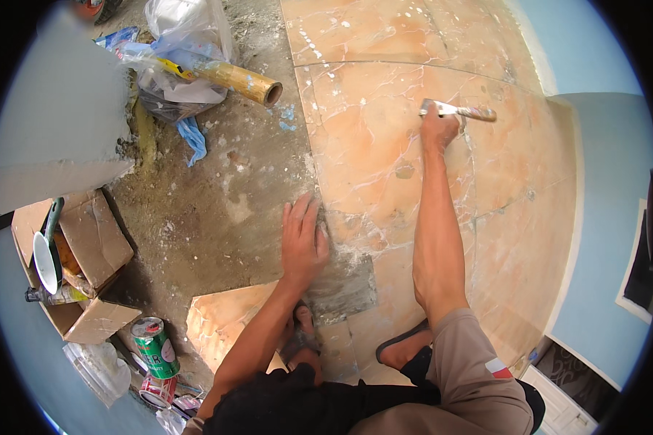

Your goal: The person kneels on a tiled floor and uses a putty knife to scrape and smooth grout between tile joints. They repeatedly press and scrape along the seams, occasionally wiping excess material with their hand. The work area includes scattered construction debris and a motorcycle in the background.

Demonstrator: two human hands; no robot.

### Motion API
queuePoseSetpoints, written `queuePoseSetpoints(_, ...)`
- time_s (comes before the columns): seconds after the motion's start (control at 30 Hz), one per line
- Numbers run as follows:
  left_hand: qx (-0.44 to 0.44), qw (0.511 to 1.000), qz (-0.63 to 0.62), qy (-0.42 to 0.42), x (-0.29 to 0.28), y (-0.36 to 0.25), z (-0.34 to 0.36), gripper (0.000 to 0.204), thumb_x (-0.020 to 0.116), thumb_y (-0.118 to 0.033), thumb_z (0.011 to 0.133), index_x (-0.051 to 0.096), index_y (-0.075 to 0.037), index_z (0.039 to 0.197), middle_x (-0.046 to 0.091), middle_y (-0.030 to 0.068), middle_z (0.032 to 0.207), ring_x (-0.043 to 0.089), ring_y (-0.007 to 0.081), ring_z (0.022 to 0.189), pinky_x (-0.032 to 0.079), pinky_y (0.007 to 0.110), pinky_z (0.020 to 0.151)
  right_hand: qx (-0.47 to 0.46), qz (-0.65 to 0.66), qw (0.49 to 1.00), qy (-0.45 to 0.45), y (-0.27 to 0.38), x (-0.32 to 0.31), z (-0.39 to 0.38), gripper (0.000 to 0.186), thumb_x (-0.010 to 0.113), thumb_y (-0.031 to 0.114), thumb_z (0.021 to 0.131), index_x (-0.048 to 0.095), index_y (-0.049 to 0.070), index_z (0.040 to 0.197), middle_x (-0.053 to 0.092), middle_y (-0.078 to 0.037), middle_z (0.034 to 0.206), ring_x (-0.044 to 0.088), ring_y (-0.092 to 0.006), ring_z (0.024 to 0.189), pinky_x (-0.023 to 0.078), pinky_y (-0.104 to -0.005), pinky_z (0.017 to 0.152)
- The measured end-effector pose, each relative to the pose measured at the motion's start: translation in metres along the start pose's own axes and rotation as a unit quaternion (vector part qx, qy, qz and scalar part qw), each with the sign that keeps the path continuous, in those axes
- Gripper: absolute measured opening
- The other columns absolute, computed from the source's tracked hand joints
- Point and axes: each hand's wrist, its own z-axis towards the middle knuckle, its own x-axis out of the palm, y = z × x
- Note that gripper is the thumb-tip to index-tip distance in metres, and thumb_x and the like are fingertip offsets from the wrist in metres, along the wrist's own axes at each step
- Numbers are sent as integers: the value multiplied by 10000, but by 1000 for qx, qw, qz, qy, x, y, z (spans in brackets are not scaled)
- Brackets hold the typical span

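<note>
My right hand (438,130) reaches out over the orange marbled floor tiles (370,138). Its fingers are closed on the blade end of a putty knife (477,114), whose brownish handle points to the right, low over the tiles. My left hand (303,238) rests palm down, fingers stretched, at the border between the tiling and the rough bare concrete (218,217). Nothing shows in it, though its palm is hidden. Just below it is a grey patch (345,286) in the tiling. White specks and smears dot the tiles.
A cut tile piece (228,319) lies by my left foot. At left stand an open cardboard box (98,239) with a ladle (47,257) and a green can (154,348). Farther off are plastic bags (189,36) and a bamboo tube (243,81). A blue wall (609,159) borders the right.
</note>
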Motion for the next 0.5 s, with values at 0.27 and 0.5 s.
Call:
queuePoseSetpoints(0.27, -2, 1000, -6, 1, 0, -2, 0, 588, 620, 21, 853, 554, 20, 1437, 526, 202, 1517, 484, 383, 1438, 304, 591, 1257, 26, 47, 995, 78, 4, -3, -4, 314, 698, 218, 967, 734, -61, 828, 738, -136, 719, 710, -251, 675, 532, -405, 665)
queuePoseSetpoints(0.5, -7, 1000, 6, 6, -6, 3, -2, 582, 605, 12, 861, 554, 17, 1441, 516, 206, 1526, 476, 383, 1448, 297, 592, 1260, -41, 1, 985, 166, 38, 24, -47, 336, 743, 274, 945, 745, -49, 851, 746, -191, 739, 733, -275, 685, 552, -423, 667)
